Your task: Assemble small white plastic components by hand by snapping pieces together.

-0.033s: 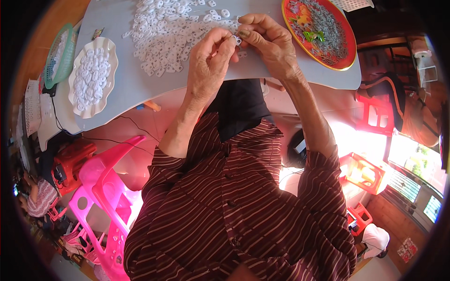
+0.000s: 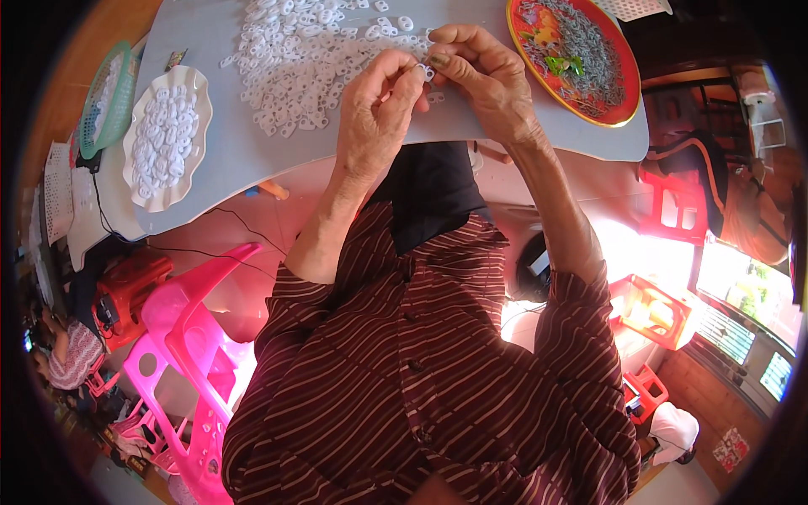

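Over the table's near edge my left hand (image 2: 375, 108) pinches a small white plastic piece with holes (image 2: 427, 73) between thumb and fingers. Right against it is my right hand (image 2: 492, 80), its thumb and forefinger pressed together at the piece; whatever they hold is too small to make out. A wide heap of similar loose white pieces (image 2: 290, 80) spreads over the table beyond and left of my left hand. To the right of my right hand lies a red round tray (image 2: 620, 52) with a yellow rim, holding many small grey metal-looking bits and something green.
On the grey table (image 2: 227, 168), a wavy-edged white dish (image 2: 199, 156) holds white pieces, with a green basket (image 2: 120, 108) beside it. A pink plastic chair (image 2: 181, 324) stands lower left, red stools (image 2: 673, 206) at the right. Other people sit at both sides.
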Demonstrator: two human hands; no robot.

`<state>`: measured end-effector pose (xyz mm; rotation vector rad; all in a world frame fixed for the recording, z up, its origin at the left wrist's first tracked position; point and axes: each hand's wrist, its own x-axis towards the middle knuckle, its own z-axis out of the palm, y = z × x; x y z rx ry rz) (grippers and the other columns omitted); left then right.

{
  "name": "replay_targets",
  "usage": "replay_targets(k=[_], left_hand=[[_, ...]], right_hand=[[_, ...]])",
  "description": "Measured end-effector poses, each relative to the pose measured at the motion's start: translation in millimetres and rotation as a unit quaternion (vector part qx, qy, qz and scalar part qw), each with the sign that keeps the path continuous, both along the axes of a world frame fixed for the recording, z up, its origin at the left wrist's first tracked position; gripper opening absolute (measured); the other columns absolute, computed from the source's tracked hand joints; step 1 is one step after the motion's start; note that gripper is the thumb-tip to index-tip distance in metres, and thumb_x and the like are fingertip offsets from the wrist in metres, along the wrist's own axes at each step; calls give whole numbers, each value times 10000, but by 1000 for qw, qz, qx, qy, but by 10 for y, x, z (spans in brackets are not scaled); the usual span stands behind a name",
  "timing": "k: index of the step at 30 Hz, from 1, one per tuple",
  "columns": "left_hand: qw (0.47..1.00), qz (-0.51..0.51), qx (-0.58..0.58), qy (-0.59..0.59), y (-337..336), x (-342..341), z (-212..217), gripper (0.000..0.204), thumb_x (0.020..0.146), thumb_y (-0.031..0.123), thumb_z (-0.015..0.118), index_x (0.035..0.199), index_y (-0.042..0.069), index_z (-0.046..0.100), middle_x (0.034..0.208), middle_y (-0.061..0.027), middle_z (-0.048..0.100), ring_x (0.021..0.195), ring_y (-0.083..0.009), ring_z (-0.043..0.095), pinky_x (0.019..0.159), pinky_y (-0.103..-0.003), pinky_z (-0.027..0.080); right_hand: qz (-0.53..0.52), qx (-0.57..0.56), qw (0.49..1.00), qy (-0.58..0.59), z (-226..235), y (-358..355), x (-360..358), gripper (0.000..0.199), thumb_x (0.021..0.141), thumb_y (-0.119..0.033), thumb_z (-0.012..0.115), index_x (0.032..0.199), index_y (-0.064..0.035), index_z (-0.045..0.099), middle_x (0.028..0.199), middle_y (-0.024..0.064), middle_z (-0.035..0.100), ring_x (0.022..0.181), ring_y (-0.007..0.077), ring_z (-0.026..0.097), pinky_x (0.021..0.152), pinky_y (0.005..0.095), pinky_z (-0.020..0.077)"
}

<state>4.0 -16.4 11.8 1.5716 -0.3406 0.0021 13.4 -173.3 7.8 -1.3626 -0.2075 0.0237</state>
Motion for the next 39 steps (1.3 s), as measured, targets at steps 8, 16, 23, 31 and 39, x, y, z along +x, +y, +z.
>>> replay_targets(k=[8,16,23,31,39], left_hand=[[1000,10,2,-10,3,6,-28,109,897,135,541,876,28,543,673,1,530,598,-58,520,542,-202,406],[997,39,5,-70,-16,15,-145,114,896,131,547,855,24,543,632,9,521,590,-51,506,530,-199,397],[999,0,-24,-23,22,2,-74,121,895,140,555,862,24,558,660,4,561,599,-44,503,520,-195,385],[998,-3,-24,-52,5,43,-184,103,878,120,568,886,18,563,664,10,568,603,-35,497,533,-193,394],[996,28,-22,-81,-22,42,-181,63,866,74,549,891,19,567,698,-9,568,644,-51,511,558,-209,413]], right_hand=[[-18,-17,1000,-2,5,18,-4,222,854,-106,637,1057,-26,597,842,2,622,768,68,575,709,207,494],[-11,-27,999,-30,-2,48,-4,174,864,-57,611,1030,-6,604,842,5,623,777,70,579,733,214,497],[-20,-69,997,-39,-3,43,-13,99,883,-100,599,892,-6,627,740,-8,592,664,51,525,630,198,466],[-26,-108,992,-53,4,44,-6,161,863,-151,639,864,10,632,724,-2,604,656,56,515,620,203,451],[-32,-104,993,-49,-8,37,-2,174,871,-175,632,871,-2,640,699,-13,593,652,47,513,611,196,442]])
